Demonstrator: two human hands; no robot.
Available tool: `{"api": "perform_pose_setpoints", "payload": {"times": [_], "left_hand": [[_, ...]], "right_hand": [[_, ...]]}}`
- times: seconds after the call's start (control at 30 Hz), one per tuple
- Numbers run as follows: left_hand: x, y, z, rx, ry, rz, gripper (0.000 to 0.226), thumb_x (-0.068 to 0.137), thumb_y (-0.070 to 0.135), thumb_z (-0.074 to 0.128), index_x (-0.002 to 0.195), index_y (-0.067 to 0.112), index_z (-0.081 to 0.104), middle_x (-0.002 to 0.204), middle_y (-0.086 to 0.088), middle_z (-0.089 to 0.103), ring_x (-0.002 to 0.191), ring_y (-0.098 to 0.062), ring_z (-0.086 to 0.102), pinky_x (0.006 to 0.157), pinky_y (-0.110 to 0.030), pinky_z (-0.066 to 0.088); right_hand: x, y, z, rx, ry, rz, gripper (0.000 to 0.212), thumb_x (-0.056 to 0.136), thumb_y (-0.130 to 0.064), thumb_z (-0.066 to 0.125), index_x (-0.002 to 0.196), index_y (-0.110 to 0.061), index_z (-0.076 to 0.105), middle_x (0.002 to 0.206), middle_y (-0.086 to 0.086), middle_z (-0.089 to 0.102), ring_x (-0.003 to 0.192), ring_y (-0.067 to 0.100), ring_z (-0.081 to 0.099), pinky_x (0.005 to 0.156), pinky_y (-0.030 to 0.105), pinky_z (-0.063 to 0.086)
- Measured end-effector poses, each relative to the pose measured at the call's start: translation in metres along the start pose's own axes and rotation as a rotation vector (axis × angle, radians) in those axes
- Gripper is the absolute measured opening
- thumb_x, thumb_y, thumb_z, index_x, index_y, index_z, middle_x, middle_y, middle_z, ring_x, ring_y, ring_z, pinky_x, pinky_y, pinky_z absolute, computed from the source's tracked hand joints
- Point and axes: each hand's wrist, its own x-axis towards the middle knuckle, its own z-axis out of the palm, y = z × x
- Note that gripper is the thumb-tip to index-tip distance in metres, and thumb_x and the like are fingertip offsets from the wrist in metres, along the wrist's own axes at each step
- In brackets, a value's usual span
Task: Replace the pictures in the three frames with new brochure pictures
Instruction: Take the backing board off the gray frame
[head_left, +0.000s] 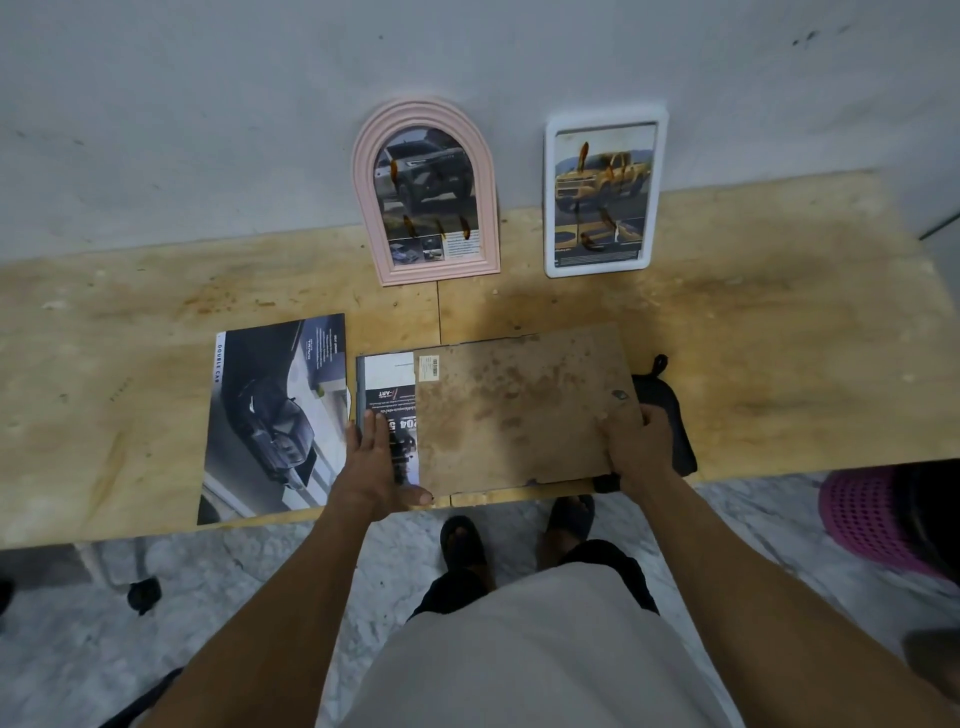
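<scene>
A brown backing board (524, 410) is being gripped at its right edge by the right hand (636, 441), over the third frame (359, 389). Left of the board, a brochure picture (392, 405) is being pressed by the flat, open left hand (371, 457) on the bench (779, 332).

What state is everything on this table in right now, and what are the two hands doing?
Pink arched frame: upright against the wall, car picture inside.
White frame: upright against the wall, yellow truck picture inside.
Third frame: face down, mostly covered.
Brown backing board: partly over that frame, picture showing at its left.
Brochure: flat, untouched.
Left hand: pressing flat on the picture.
Right hand: gripping the board's corner.
</scene>
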Motion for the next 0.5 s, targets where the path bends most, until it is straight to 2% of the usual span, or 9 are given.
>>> {"api": "perform_pose_setpoints", "payload": {"times": [0.07,0.2,0.33,0.5], "left_hand": [[-0.001,0.002,0.0,-0.009,0.003,0.0,0.149,0.061,0.06,0.085,0.154,0.003,-0.016,0.163,-0.01,-0.022,0.147,-0.033,-0.028,0.121,-0.042,-0.005],[-0.001,0.001,0.0,-0.019,0.005,0.0,0.148,0.061,0.059,0.084,0.154,0.002,-0.016,0.163,-0.011,-0.022,0.147,-0.034,-0.027,0.12,-0.04,-0.006],[-0.001,-0.002,0.0,-0.01,0.005,0.021,0.147,0.062,0.056,0.085,0.154,0.004,-0.017,0.163,-0.01,-0.023,0.147,-0.033,-0.027,0.119,-0.039,-0.007],[-0.001,-0.009,-0.001,0.009,-0.009,0.049,0.142,0.065,0.049,0.087,0.155,0.004,-0.013,0.163,-0.011,-0.021,0.148,-0.033,-0.024,0.121,-0.039,-0.002]], "right_hand": [[-0.004,-0.007,0.0,0.077,0.014,-0.054,0.031,0.086,-0.022,0.061,0.114,-0.018,0.047,0.11,0.008,0.057,0.083,0.023,0.055,0.06,0.035,0.045],[-0.01,-0.019,0.004,0.159,0.058,-0.104,0.032,0.093,-0.012,0.054,0.124,-0.016,0.047,0.113,0.001,0.053,0.086,0.015,0.054,0.061,0.029,0.046],[-0.021,-0.017,0.014,0.171,0.183,-0.113,0.036,0.094,-0.021,0.053,0.13,-0.02,0.051,0.113,-0.002,0.054,0.093,0.018,0.054,0.066,0.029,0.043],[-0.03,-0.01,0.016,0.218,0.25,-0.115,0.025,0.096,-0.031,0.054,0.119,-0.021,0.059,0.102,-0.006,0.06,0.094,0.02,0.059,0.08,0.041,0.052]]}}
